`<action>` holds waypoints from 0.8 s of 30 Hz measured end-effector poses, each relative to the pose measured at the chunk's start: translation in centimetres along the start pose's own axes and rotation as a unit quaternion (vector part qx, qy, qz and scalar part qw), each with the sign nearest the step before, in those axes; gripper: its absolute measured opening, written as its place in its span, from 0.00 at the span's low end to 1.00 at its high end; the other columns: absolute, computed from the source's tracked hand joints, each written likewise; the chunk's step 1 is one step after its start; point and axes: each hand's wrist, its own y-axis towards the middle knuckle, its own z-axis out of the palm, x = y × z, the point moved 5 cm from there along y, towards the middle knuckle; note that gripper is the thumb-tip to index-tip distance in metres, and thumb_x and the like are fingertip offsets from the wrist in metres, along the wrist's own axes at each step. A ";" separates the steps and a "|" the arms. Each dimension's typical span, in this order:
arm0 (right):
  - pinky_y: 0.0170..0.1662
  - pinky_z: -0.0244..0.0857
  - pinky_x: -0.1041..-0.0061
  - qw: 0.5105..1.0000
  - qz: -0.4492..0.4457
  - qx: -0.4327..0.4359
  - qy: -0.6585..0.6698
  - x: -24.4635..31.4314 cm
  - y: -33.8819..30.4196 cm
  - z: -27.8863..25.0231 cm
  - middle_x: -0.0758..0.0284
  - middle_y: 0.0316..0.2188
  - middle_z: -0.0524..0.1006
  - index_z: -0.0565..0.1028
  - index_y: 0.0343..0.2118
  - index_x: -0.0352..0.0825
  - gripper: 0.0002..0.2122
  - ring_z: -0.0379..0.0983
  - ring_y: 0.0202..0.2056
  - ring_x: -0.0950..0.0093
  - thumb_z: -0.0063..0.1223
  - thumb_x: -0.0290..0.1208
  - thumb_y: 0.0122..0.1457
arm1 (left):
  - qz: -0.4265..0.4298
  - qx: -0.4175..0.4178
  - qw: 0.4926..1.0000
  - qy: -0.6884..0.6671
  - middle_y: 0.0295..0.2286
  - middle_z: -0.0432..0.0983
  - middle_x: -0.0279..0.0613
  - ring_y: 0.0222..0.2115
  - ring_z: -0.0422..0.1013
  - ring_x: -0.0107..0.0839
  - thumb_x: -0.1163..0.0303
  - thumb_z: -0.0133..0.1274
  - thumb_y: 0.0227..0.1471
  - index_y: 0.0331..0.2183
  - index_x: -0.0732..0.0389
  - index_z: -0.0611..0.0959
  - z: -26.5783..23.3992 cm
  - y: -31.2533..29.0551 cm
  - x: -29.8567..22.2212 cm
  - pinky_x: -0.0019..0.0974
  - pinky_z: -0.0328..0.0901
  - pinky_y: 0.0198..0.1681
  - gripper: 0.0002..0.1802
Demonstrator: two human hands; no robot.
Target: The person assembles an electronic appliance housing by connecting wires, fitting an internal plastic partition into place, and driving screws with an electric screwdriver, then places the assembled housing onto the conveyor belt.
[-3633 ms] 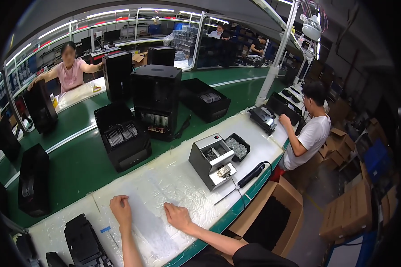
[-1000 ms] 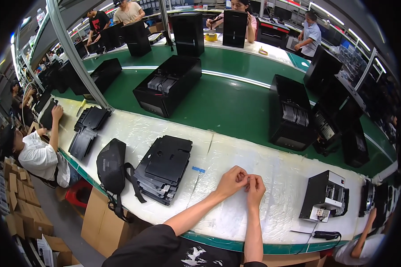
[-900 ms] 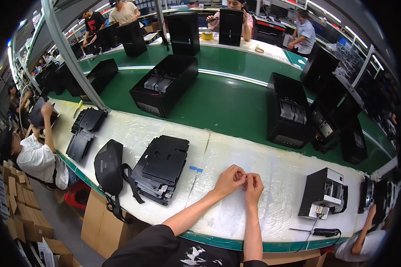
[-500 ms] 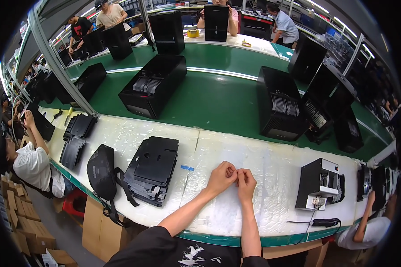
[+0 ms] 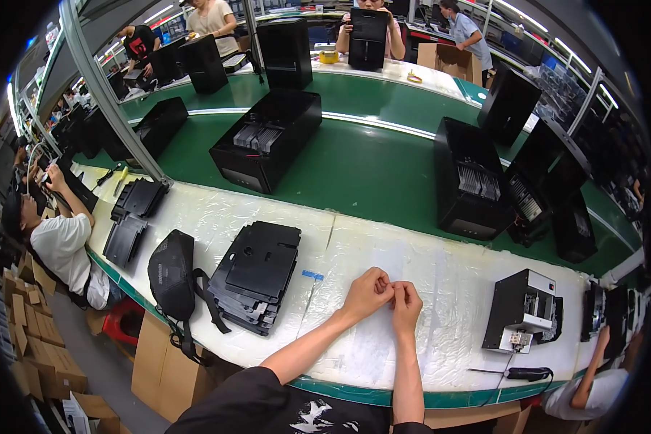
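Head cam, remote. I have 2 hands together over the film-covered surface [image 5: 456,289], approx. mid-span. L hand [image 5: 369,292]: fingers curled in, thumb & index tips brought to the R hand [image 5: 406,304], also curled, tips meeting. Can't tell if either pinch is fully closed or has hold of something; anything there is too small to make out.

Nearest loose item: blue strip [image 5: 312,275], just L of L hand, flat across a seam in the covering. Looks tape-like; I'd judge it v. light, soft, maybe stuck. Best hold prob. a fingertip pinch at 1 end, peeling low.

Next L: stack of black panels [image 5: 263,260], unevenly piled. Look like thin moulded plastic: stiff, light singly, prob. a bit slick, thin tabs could snap. I'd take only the top panel, by opposite long edges, tabs avoided. Black bag [image 5: 172,271] beside it, strap lying toward the stack.

Well R: boxy metal-look machine [image 5: 505,311]; in front of it, near the surface edge, black corded driver [image 5: 528,374], blade pointing L. Judge it solid, moderately heavy; grip by the thick body, mind cord drag.

Beyond: green conveyor [image 5: 369,159] w/ black cases [image 5: 267,137]. Co-worker [image 5: 61,249] far L.
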 end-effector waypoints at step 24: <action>0.21 0.52 0.85 1.000 -0.009 -0.006 -0.003 -0.1 0.4 0.3 0.74 0.20 0.70 0.72 0.27 0.31 0.08 0.59 0.19 0.87 0.45 0.29 0.61 | 0.039 -0.018 0.999 -0.002 0.20 0.72 0.37 0.19 0.68 0.22 0.73 0.57 0.44 0.26 0.64 0.76 -0.4 0.2 -0.4 0.26 0.65 0.24 0.07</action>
